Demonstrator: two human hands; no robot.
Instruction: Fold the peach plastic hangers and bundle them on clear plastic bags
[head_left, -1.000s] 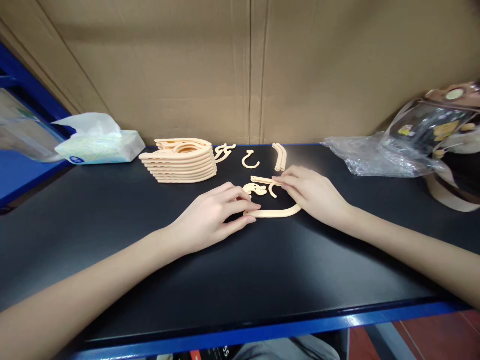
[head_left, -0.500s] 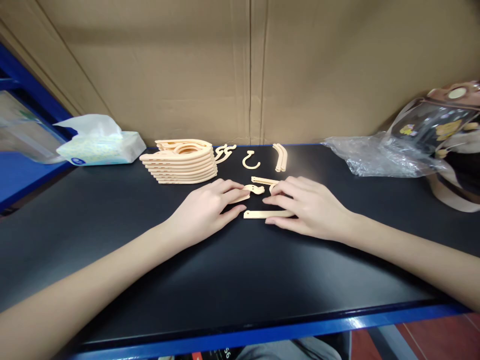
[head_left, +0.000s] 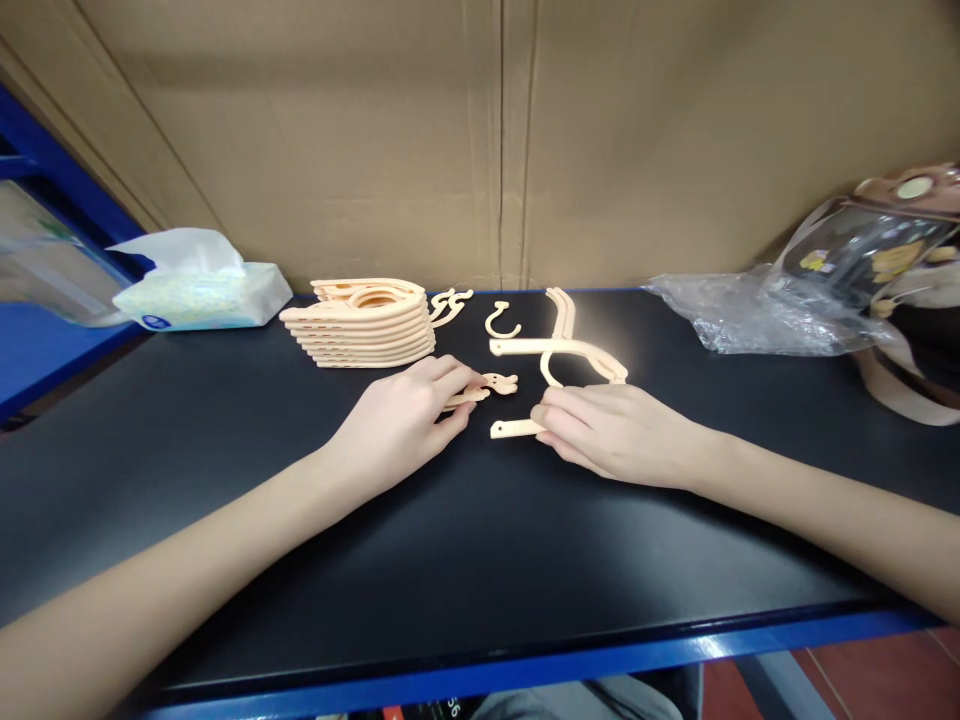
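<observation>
My left hand (head_left: 416,412), closed in a pinch, holds a cream plastic hanger piece (head_left: 499,383) whose rounded end has small holes. A thinner cream length shows beneath those fingers. To its right, my right hand (head_left: 619,430) has its fingers closed on a cream hanger arm (head_left: 512,429); the holed end sticks out to the left and the rest is covered by the hand. Just beyond that hand lies another curved hanger arm (head_left: 532,346), with a curved cream piece (head_left: 549,370) under it, partly hidden. A loose hanger hook (head_left: 502,322) lies farther back.
A stack of folded cream hangers (head_left: 367,335) stands at the back left, beside several loose hooks (head_left: 450,302). A pair of curved arms (head_left: 562,312) lies behind my right hand. The tissue pack (head_left: 206,295) is far left; clear plastic wrap (head_left: 757,310) and a transparent bag (head_left: 862,240) are right.
My right hand has drawn slightly nearer and its fingers have closed in on the near arm, uncovering the far arm, which sits farther back. My left hand has shifted slightly left with its piece.
</observation>
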